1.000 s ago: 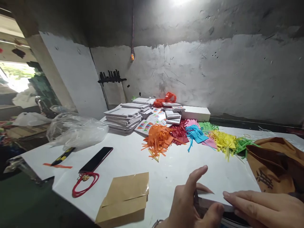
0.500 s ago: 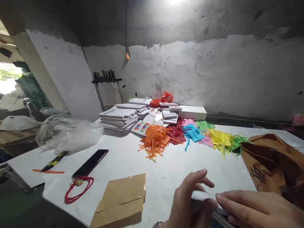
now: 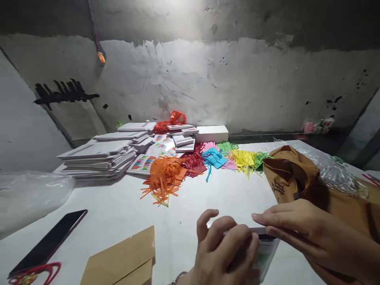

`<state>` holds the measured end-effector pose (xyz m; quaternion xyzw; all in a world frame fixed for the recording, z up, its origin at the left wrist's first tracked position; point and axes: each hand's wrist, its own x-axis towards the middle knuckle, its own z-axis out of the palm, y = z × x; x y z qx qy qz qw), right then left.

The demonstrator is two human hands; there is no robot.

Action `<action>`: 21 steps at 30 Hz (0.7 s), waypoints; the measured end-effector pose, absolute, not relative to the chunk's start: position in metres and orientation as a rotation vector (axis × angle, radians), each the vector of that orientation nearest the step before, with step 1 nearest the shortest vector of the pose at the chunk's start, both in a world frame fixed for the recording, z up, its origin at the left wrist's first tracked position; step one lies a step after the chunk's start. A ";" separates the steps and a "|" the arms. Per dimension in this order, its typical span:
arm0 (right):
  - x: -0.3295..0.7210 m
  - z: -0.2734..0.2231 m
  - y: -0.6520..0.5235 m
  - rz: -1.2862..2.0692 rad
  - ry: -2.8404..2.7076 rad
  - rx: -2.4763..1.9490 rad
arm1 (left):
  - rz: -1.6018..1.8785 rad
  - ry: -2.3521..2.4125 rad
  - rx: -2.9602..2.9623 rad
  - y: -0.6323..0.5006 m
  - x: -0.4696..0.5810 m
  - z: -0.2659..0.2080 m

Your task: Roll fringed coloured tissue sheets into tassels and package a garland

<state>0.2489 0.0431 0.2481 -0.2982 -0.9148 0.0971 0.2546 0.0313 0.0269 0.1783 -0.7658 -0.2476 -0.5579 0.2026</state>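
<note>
Grey-and-white wall (image 3: 192,75) fills the back; white table (image 3: 231,190) runs below it. Brown cloth (image 3: 289,168), dark lettering on it, slumps at right, partly behind the right forearm. Tall stacks of white card (image 3: 97,156) sit back left, clear plastic bag (image 3: 32,202) at the left edge just in front.

Right hand (image 3: 297,223): nearly closed, fingers fairly straight, pinching the pale upper edge of a packet (image 3: 265,255). Left hand (image 3: 228,247): half curled at the packet's left, index finger raised — contact partly hidden, can't tell how firmly it grips. Packet is low, right of centre, between the hands; its front is blurred, probably printed, green and red showing.

Folded brown paper (image 3: 124,257) lies left of the left hand, well apart from it. Dark phone (image 3: 50,241) lies further left. White box (image 3: 212,133) stands near the wall. Fringed paper in a row before it — orange bundle (image 3: 164,174) nearest the stacks, then dark red, blue, yellow. Red plastic bag (image 3: 178,117) sits behind the loose cards. Smallest: red cord (image 3: 55,273) by the phone, bracelet (image 3: 179,277) on the left wrist.
</note>
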 end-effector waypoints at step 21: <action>0.240 0.193 0.022 -0.190 -2.168 -0.749 | -1.704 -0.873 -2.778 0.034 -0.024 0.192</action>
